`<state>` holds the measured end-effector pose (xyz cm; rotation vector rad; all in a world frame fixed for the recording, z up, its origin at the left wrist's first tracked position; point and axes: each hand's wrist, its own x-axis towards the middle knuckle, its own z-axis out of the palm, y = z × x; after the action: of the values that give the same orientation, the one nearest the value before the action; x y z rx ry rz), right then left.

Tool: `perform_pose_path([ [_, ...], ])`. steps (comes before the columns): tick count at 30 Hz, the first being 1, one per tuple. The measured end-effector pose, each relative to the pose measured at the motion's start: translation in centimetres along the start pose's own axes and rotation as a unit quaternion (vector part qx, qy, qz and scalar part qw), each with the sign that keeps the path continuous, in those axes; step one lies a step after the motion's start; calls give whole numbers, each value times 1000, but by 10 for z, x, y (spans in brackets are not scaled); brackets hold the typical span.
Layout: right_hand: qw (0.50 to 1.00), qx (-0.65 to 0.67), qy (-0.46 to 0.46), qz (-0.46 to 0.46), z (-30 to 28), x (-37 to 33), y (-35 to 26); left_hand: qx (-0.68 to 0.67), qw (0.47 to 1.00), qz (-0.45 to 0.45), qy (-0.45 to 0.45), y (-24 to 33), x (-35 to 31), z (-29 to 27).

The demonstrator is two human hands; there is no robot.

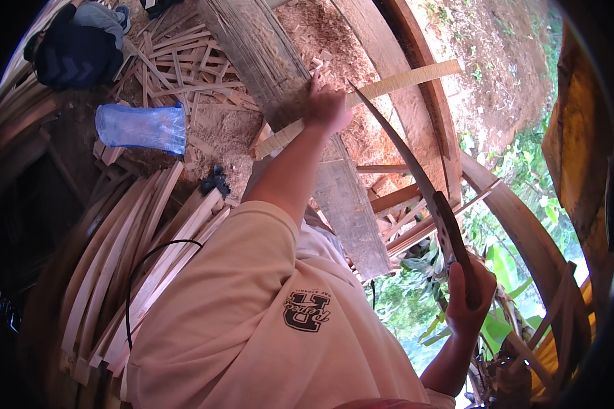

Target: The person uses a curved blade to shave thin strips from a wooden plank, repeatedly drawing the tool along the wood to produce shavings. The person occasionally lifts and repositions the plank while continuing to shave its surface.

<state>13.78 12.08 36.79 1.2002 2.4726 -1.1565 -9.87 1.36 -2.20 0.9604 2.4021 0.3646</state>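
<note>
My left hand [328, 109] presses down on a pale wooden strip [413, 78], its index finger stretched out and the others curled over the wood. The strip lies crosswise over a thick weathered plank [351, 204], one end reaching far to the right. In my right hand [472, 294], at the lower right, is the dark handle of a handsaw [406, 153]. Its long blade runs up and left, the tip end crossing the strip just right of my left hand. Whether the teeth touch the wood I cannot tell.
A person [75, 58] crouches at the upper left beside a pile of thin wood offcuts [191, 65]. A blue plastic bag [141, 128] lies nearby. Long wooden strips [119, 259] are stacked at the left. A curved beam [525, 225] and green plants stand at the right.
</note>
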Motion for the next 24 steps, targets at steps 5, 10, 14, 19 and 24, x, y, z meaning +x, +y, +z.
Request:
perform_pose_path([
  [5, 997, -67, -12, -30, -1, 7, -22, -2, 1000, 14, 4, -3, -2, 0],
  [10, 1000, -3, 0, 19, -11, -4, -6, -11, 1000, -7, -2, -1, 0, 2],
  [14, 999, -31, 17, 19, -15, -24, 15, -39, 999, -1, 20, -4, 1, 13],
  [19, 999, 16, -29, 41, -7, -18, 21, -26, 999, 2, 24, -2, -2, 3],
  [24, 999, 20, -28, 19, -5, -14, 26, -34, 999, -7, 41, -2, -1, 1],
])
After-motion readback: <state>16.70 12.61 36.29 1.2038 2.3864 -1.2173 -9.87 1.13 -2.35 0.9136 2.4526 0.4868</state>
